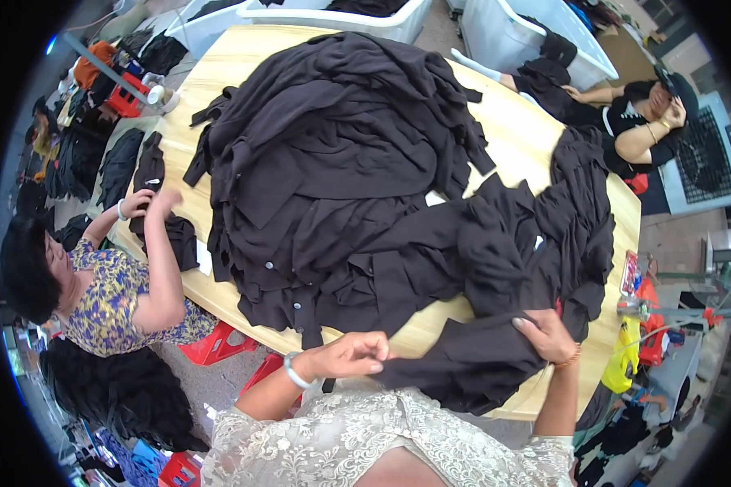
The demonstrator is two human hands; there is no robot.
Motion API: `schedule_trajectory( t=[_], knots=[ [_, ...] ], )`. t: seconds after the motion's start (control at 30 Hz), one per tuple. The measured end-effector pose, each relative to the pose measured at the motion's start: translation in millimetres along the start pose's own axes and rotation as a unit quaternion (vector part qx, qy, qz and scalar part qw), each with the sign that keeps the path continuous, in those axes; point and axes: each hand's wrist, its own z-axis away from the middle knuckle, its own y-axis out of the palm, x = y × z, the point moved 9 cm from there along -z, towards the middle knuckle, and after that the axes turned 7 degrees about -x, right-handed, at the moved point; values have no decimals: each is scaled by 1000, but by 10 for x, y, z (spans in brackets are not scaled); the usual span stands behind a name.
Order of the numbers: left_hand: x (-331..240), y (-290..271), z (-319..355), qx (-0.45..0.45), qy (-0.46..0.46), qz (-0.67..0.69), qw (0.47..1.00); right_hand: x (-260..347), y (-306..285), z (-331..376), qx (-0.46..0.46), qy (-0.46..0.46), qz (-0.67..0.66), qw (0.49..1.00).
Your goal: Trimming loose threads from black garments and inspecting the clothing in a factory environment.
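A black knit garment [463, 361] is stretched between my two hands at the near edge of the table, close to my body. My left hand [351, 355], wearing a pale bangle, pinches its left end with curled fingers. On the other side my right hand [551, 335] grips the cloth, thumb on top. Beyond them a large heap of black garments [333, 154] covers much of the table. More black garments [577, 203] lie along the right side, touching the heap. Small pale buttons show on some of the heaped pieces.
The light wooden table [516, 134] has bare wood along its right part. At the left a person [122, 292] handles dark cloth; another person [654, 122] sits at the far right. White bins [536, 49] stand behind. A dark pile [114, 390] lies at lower left near red stools [219, 345].
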Motion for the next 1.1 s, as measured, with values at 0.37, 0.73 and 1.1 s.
schedule_trajectory(
  t=[0.37,0.73,1.1],
  knots=[
    [-581,-1394,388,-597,188,-321,711,739,-157,-809,-344,-298,134,880],
    [-342,-1126,-89,-472,155,-696,518,-712,986,-542,-167,-146,396,891],
    [-1063,-1226,1002,-522,283,-325,736,-18,-628,-309,-73,-87,-31,993]
  ],
)
